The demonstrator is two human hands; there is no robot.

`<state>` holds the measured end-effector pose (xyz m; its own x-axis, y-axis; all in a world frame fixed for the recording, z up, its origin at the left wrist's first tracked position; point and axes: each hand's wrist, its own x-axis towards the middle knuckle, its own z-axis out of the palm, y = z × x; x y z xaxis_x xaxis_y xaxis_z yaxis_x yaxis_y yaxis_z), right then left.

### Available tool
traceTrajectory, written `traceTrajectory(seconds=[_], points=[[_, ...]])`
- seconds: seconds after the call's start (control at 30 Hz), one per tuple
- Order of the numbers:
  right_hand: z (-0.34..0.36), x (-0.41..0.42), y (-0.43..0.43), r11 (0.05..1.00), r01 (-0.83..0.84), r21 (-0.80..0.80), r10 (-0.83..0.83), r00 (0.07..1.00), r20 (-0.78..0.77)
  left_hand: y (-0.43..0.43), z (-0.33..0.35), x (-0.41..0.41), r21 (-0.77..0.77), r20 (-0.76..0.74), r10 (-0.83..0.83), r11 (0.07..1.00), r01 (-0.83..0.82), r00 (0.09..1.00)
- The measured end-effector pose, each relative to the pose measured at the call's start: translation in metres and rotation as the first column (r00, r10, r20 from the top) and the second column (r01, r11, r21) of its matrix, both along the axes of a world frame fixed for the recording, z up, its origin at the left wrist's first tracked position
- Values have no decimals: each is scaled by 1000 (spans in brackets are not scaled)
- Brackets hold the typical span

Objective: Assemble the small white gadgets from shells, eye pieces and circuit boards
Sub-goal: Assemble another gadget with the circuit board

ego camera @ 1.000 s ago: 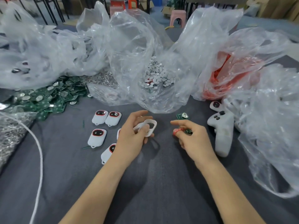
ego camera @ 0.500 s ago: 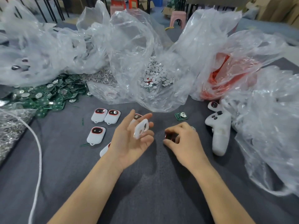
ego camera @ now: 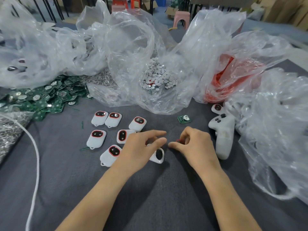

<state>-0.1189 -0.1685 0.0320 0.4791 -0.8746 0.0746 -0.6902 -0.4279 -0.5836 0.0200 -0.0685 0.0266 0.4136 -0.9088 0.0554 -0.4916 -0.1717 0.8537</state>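
Your right hand: fingers curled, thumb and fingertips pinching small red piece. Your left hand just beside it, index and thumb stretched out over white shell, window hole empty, low on counter (can't tell if hidden fingers grip it). Six white gadgets with red-rimmed windows lie left of left hand. Lone circuit board beyond right hand, apart. Green board pile far left. Bag of white discs centre back. White controller just right of right hand.

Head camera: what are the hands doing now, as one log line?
left hand over empty white shell, grip hidden | right hand pinches red eye piece | circuit board lies apart
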Motion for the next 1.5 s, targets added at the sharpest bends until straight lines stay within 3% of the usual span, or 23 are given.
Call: traceTrajectory(seconds=[0.17,0.33,0.4,0.5,0.6,0.77,0.9,1.5], points=[[5,-7,-1,994,-85,63,88,995,-43,5,7,15,47,318,-87,996,76,944],[5,-10,-4,979,-196,52,198,980,-22,17,9,41,211,209,-275,950,231,938],[3,-8,-4,982,-186,24,186,982,-9,17,9,43,220,239,-331,934,281,913],[4,-8,-3,980,-189,60,187,981,48,12,8,39,140,310,-274,960,241,910],[7,-14,-11,953,-275,124,279,960,-14,10,6,33,126,330,-201,978,168,922],[9,-10,-8,956,-288,59,286,957,42,11,6,35,125,294,-182,981,152,938],[9,1,6,922,-381,63,361,909,206,9,8,33,124,292,-203,977,174,935],[4,9,15,918,-397,3,390,901,189,9,12,33,182,276,-314,945,271,909]])
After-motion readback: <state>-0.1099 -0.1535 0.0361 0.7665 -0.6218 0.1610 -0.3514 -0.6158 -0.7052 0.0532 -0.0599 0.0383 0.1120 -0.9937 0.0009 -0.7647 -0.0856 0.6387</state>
